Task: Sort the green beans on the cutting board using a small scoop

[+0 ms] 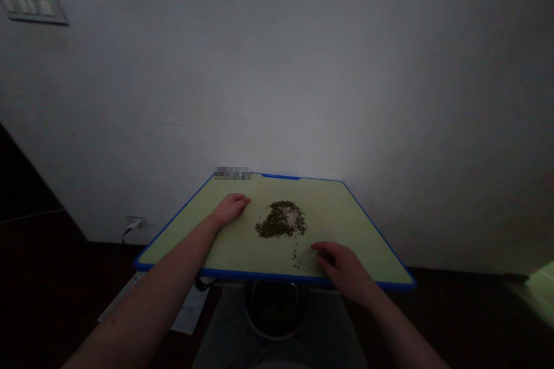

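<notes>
Seeds (pixel 279 222), small and dark green, perhaps mung beans, lie in one low heap near the middle of a pale green cutting board (pixel 259 274) with a blue rim. On the right part of the heap I see a pale pinkish patch (pixel 293 218), but from my distance I cannot tell what it is. The left hand (pixel 231 209) rests on the board left of the heap, fingers loosely bent and holding nothing; I judge it is placed there to steady the board. The right hand (pixel 341 272) lies at the near edge, its fingers (pixel 321 249) bent over a clear round plastic piece (pixel 308 259), maybe a small lid or dish. They touch this piece, but I cannot tell if they grip it firmly. A few loose seeds (pixel 296 258) lie just left of it. Open board remains behind the heap and toward the right corner, while the gap between left fingertips and heap is small. Below the near edge a steel bowl (pixel 273 337) shows, and it seems set under the board for support, though I am not sure. At lower left, a white plug (pixel 134 223) sits in the wall
</notes>
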